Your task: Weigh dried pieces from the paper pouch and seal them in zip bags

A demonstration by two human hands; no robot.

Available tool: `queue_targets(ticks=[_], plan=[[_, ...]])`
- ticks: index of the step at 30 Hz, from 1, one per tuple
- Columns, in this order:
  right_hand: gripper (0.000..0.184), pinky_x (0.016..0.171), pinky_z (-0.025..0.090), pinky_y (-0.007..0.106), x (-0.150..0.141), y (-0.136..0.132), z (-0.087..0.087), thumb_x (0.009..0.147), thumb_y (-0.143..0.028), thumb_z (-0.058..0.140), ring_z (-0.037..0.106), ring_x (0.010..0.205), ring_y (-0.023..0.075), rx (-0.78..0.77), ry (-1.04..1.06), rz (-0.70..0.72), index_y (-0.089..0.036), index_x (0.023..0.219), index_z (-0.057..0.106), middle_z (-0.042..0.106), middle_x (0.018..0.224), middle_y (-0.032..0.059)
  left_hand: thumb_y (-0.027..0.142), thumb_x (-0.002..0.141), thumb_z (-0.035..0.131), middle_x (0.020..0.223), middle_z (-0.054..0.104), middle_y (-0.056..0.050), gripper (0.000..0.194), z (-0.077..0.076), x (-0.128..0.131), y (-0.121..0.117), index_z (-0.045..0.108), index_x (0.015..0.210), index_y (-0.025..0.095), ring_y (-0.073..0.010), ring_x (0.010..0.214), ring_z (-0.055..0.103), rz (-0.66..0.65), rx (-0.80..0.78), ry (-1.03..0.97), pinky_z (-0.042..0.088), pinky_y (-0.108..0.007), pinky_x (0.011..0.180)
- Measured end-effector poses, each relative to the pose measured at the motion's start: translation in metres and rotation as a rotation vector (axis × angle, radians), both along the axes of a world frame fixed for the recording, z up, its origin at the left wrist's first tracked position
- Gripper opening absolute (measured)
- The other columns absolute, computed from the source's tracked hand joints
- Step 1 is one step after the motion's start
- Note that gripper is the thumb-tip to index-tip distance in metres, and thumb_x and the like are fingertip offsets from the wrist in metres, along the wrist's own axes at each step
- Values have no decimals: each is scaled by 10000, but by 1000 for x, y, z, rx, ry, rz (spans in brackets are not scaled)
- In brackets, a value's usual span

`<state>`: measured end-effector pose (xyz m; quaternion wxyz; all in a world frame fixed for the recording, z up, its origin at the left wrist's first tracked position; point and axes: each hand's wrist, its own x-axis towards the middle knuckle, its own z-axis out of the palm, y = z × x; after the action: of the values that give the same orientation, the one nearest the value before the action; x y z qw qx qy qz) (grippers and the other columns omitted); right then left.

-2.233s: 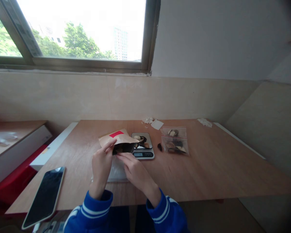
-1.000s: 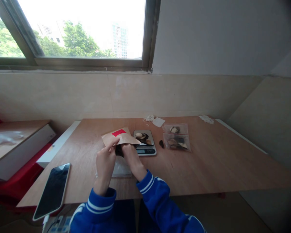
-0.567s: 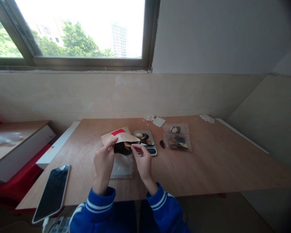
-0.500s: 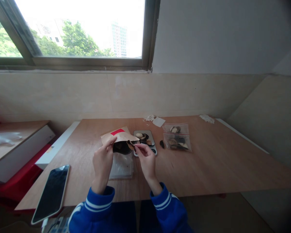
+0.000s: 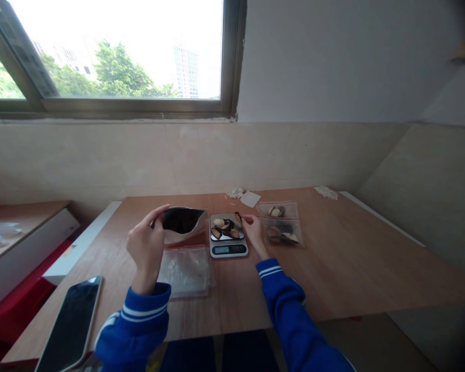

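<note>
My left hand [image 5: 149,240] is closed on the rim of a paper pouch [image 5: 181,236], whose dark mouth gapes towards me. To its right stands a small digital kitchen scale [image 5: 229,251] with a lit display, too small to read. Several dried brown slices [image 5: 228,226] and a pale rounded piece [image 5: 218,222] lie on its plate. My right hand [image 5: 253,231] pinches a thin dark dried slice [image 5: 238,217] at the plate's right edge; I cannot tell whether it touches the plate.
Clear zip bags [image 5: 186,274] lie below the pouch. Right of the scale are zip bags with dried pieces [image 5: 282,232]. White paper [image 5: 250,199] and crumbs [image 5: 235,192] lie at the back. A phone [image 5: 72,325] rests at the left edge of the table [image 5: 333,268].
My right hand has moved from the pouch's mouth to the scale's right side with a dried slice. The pouch has shifted left in my left hand, uncovering the scale.
</note>
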<state>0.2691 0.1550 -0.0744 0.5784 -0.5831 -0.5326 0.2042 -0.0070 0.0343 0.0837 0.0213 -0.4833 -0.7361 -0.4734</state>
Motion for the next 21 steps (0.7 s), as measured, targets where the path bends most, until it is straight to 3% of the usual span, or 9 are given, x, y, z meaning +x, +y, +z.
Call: queue_targets(ticks=[4,9,13,17,21], plan=[[221,685,510,352,-6,15,-10,757,-354,566,640,697,226,-12,-62,65,-157,756,667,700,758,107,369,853,548,958,736,-3,260,4,-5,13,708,1054,325,-211,832,656,-119,87,-86,462,-312,729],[260,787,477,365,-2,6,-11,797,-372,550,609,824,228,59,-149,50,-163,863,689,676,893,109,451,898,466,1097,672,-62,350,-7,-13,26,628,1091,208,-199,932,626,-183,252,-191,464,-340,875],[266,794,458,360,10,-18,-10,861,-307,466,572,844,219,130,-275,-3,-161,940,674,640,886,90,474,935,376,1147,581,-115,423,-33,-23,40,491,1182,150,-190,990,584,-177,328,-289,451,-352,908],[287,878,424,397,19,-43,-16,870,-174,397,538,944,238,185,-418,-109,-176,954,672,604,938,100,486,932,380,1171,527,-135,447,-69,-33,52,380,1224,148,-203,1033,563,-214,264,-349,447,-385,927],[302,935,398,429,20,-54,-29,860,-126,402,505,1033,252,164,-561,-108,-177,1026,648,565,1050,115,460,913,441,1275,455,-162,454,-98,-30,46,345,1238,158,-223,1147,518,-247,294,-323,420,-408,991]])
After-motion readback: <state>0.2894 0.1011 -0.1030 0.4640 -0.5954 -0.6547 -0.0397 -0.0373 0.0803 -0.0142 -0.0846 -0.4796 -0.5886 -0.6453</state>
